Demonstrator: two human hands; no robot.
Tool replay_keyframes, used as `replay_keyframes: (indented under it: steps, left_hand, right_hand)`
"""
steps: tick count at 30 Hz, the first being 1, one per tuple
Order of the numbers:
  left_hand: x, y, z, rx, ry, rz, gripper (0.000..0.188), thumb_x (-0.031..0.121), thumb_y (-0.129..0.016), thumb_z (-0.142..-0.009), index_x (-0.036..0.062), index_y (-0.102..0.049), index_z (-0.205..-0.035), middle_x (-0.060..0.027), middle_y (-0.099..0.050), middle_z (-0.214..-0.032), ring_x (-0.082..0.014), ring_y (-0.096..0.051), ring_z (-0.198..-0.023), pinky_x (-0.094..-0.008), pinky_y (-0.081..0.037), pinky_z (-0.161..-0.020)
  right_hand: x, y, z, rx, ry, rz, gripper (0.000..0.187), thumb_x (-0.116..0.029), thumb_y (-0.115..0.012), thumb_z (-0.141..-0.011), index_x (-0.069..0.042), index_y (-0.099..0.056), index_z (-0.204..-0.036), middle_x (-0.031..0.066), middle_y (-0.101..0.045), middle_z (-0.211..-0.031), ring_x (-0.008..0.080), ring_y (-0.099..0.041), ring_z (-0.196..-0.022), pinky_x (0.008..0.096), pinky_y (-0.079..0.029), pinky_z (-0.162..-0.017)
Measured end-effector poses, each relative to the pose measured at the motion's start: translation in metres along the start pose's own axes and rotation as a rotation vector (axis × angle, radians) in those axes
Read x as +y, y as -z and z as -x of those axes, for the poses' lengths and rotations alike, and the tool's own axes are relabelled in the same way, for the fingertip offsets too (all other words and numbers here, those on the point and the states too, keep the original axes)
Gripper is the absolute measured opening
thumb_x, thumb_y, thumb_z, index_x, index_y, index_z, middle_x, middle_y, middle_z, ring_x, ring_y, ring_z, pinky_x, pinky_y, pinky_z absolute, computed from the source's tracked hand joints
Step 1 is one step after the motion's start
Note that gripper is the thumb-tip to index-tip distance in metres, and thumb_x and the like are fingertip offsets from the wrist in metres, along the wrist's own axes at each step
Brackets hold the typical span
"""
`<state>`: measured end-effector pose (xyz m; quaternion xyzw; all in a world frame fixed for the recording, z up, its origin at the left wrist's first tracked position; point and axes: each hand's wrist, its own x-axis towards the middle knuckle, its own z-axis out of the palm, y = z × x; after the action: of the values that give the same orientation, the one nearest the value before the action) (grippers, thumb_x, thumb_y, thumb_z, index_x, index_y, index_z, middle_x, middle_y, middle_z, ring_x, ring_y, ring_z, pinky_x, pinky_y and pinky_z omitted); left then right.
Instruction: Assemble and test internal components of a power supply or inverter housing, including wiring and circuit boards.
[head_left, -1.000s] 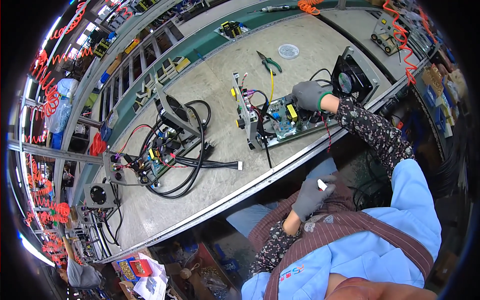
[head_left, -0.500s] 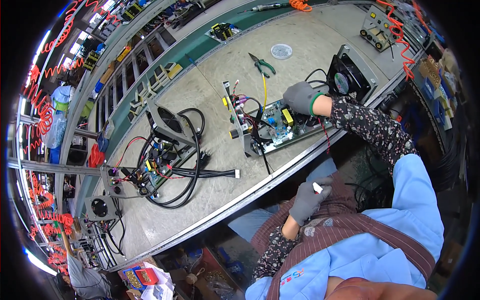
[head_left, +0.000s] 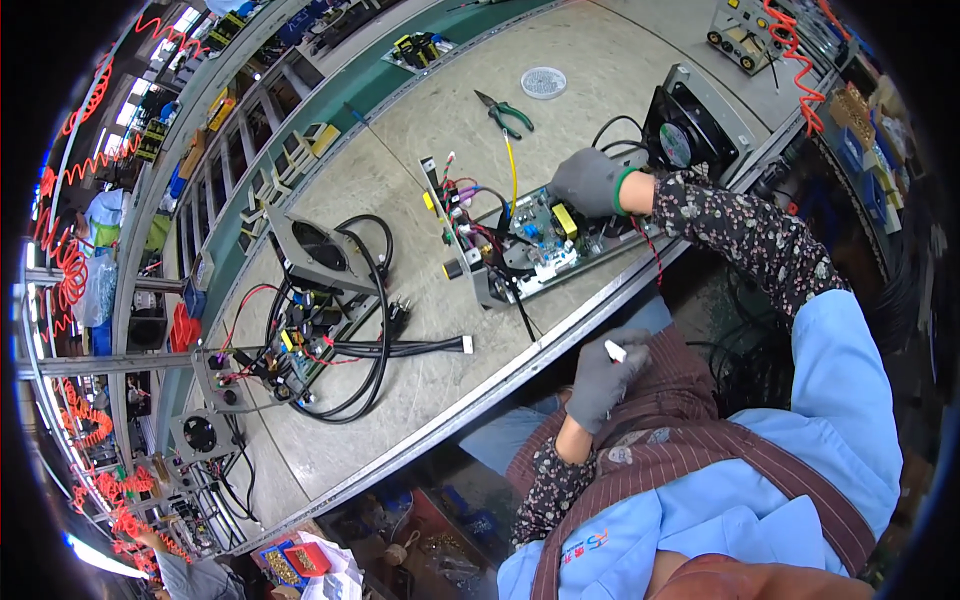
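Observation:
My right hand (head_left: 590,184), in a grey glove with a green cuff, is curled over a green circuit board (head_left: 545,240). Its fingertips are hidden, and I cannot make out what they hold. The board carries a yellow transformer (head_left: 564,221) and sits between a metal end panel (head_left: 462,240) with knobs and wires and a black fan (head_left: 688,132) on a grey bracket. Low over my lap, beyond the bench edge, my gloved left hand (head_left: 604,384) is closed around a small white piece (head_left: 615,351); only its end shows.
Pliers with green handles (head_left: 505,115) and a round dish of small parts (head_left: 543,82) lie behind the board. To the left stands a second fan assembly (head_left: 318,248) with looped black cables (head_left: 382,345). Red coiled hoses (head_left: 790,50) hang at the right. The metal bench edge (head_left: 440,410) runs diagonally.
The view has shifted slightly, moving the bench a little left and up in the picture. My left hand has risen slightly with the white piece. My right hand stays over the board.

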<state>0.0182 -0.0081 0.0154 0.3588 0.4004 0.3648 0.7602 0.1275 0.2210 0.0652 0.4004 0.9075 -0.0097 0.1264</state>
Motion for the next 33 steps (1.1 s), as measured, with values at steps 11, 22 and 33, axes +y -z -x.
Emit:
replay_keyframes:
  steps: [11,22,33]
  left_hand:
    - [0.003,0.004,0.016,0.383,-0.192,0.066,0.058,0.007,-0.066,-0.077,-0.0031,-0.042,-0.128,-0.0009,-0.053,-0.084,-0.0064,-0.049,-0.067,-0.0175,-0.041,-0.060]
    - [0.008,-0.038,-0.017,0.379,-0.452,0.277,0.065,0.046,-0.040,-0.092,0.0060,-0.024,-0.141,-0.0065,-0.049,-0.108,-0.0097,-0.049,-0.080,-0.0224,-0.042,-0.069]
    - [-0.003,-0.021,-0.067,0.461,-0.549,-0.700,0.045,0.029,-0.063,-0.078,0.0089,-0.055,-0.118,-0.0203,-0.046,-0.125,-0.0354,-0.043,-0.116,-0.0407,-0.035,-0.097]
  right_hand:
    - [-0.087,-0.034,0.117,0.449,-0.280,-0.786,0.041,-0.018,-0.065,-0.072,-0.010,-0.056,-0.111,0.0142,-0.060,-0.099,0.0309,-0.058,-0.095,0.0400,-0.046,-0.080]
    - [-0.134,-0.041,0.178,0.617,-0.213,-1.072,0.022,-0.015,-0.059,-0.078,-0.004,-0.060,-0.098,0.0147,-0.046,-0.126,0.0334,-0.042,-0.118,0.0398,-0.034,-0.099]
    - [-0.046,0.036,0.193,0.694,-0.373,-1.695,0.018,-0.015,-0.047,-0.092,-0.005,-0.057,-0.105,0.0001,-0.054,-0.072,0.0048,-0.044,-0.055,0.0192,-0.036,-0.049]
